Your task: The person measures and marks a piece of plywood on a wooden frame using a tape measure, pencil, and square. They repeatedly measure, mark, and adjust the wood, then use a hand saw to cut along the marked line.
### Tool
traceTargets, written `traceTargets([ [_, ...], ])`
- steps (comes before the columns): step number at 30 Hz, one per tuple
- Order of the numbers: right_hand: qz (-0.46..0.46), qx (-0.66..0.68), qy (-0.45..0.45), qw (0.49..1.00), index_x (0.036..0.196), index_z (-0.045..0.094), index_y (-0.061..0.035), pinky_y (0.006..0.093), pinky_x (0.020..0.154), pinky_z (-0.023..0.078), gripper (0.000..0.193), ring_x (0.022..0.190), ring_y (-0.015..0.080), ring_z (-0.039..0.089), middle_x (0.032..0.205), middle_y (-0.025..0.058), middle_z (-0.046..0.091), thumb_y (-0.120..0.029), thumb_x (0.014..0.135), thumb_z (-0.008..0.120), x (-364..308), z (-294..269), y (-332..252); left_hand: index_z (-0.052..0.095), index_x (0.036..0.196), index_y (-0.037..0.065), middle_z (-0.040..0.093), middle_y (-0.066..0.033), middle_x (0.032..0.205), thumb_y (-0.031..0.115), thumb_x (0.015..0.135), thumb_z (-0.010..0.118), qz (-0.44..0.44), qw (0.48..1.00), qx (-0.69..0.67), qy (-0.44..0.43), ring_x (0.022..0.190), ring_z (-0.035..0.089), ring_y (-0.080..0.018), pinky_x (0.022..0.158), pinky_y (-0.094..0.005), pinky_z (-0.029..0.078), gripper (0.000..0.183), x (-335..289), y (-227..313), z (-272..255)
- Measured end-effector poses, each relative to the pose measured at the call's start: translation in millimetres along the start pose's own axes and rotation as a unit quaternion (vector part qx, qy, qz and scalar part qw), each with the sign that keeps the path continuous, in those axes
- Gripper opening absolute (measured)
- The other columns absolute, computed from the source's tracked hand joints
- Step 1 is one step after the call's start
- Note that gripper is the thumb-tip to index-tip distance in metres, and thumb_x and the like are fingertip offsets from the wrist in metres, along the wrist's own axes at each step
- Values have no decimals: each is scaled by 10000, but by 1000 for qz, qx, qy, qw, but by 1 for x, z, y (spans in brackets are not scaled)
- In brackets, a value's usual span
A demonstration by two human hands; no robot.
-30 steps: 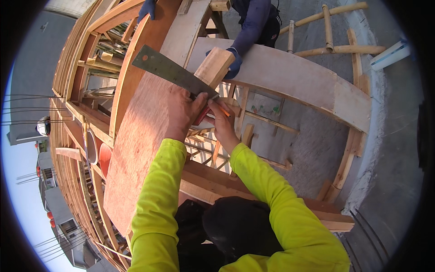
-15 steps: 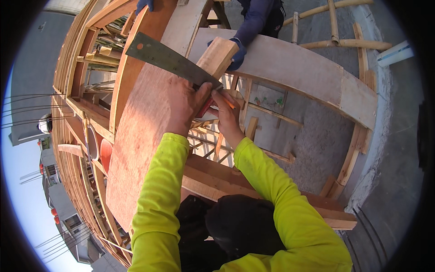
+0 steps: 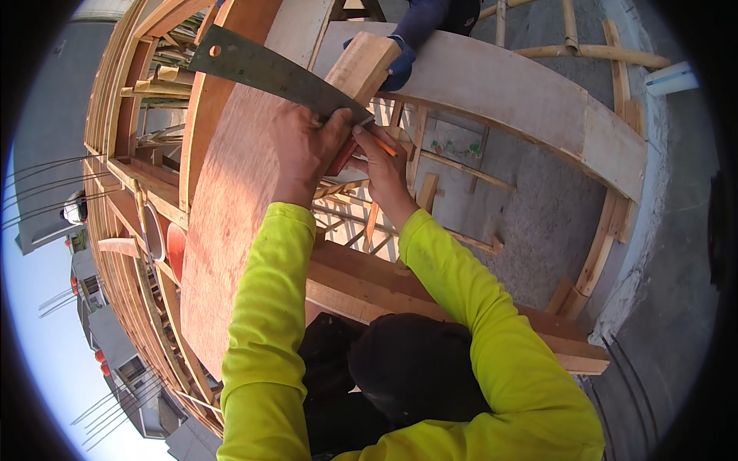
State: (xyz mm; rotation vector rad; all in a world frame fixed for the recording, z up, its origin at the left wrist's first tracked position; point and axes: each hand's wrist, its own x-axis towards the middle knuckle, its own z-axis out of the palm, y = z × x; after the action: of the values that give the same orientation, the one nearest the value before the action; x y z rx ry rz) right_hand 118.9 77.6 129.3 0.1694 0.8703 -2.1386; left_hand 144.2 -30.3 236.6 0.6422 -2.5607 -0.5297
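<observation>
Closely bent, left fingers [image 3: 336, 127] grip metal blade [image 3: 265, 75] near narrow end; right fingers [image 3: 370, 147] hold orange pencil [image 3: 386, 147].

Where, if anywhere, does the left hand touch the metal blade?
Touching: in the head view, the left hand has its thumb on the metal blade.

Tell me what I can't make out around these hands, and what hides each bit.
All in the head view:
Red object: full shape, covered by the left hand and right hand.
Left fingertips: mostly hidden by the hand itself.
Wooden block: part of its lower side, behind the metal blade.
Orange pencil: which end is sharpened, too small to tell.
Co-worker: upper body, cut off by the top edge.
</observation>
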Motion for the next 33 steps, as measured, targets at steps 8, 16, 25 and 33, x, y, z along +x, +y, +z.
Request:
traceTargets([
  [8, 1, -6, 25, 1000, 1232, 650, -18, 364, 878, 577, 388, 1006, 161, 654, 1121, 75, 672, -313, 982, 683, -7, 3, -5, 770, 801, 59, 711, -139, 764, 197, 708, 827, -2, 1000, -26, 7, 683, 687, -318, 631, -408, 546, 176, -2, -5, 4],
  [16, -202, -139, -26, 969, 1191, 587, -8, 295, 837, 572, 228, 888, 153, 683, 1121, 131, 697, -182, 1047, 558, -17, -22, -47, 773, 801, 67, 715, -132, 768, 218, 711, 834, 3, 1000, 25, 18, 694, 692, -330, 628, -421, 543, 186, -3, -4, 4],
  [25, -329, -320, -181, 870, 1095, 652, -5, 290, 858, 577, 154, 951, 160, 731, 1043, 128, 743, 6, 943, 680, 11, -28, -67, 789, 828, 82, 720, -128, 782, 213, 713, 833, 10, 999, 13, 29, 683, 694, -316, 622, -410, 544, 179, -3, -5, 4],
  [33, -425, -396, -231, 780, 1090, 677, -8, 317, 883, 578, 186, 1017, 226, 734, 1075, 159, 740, 34, 910, 695, 24, -37, -77, 797, 831, 84, 720, -129, 777, 194, 719, 824, 1, 1000, -13, 29, 682, 701, -300, 628, -396, 551, 159, -2, -4, 4],
])
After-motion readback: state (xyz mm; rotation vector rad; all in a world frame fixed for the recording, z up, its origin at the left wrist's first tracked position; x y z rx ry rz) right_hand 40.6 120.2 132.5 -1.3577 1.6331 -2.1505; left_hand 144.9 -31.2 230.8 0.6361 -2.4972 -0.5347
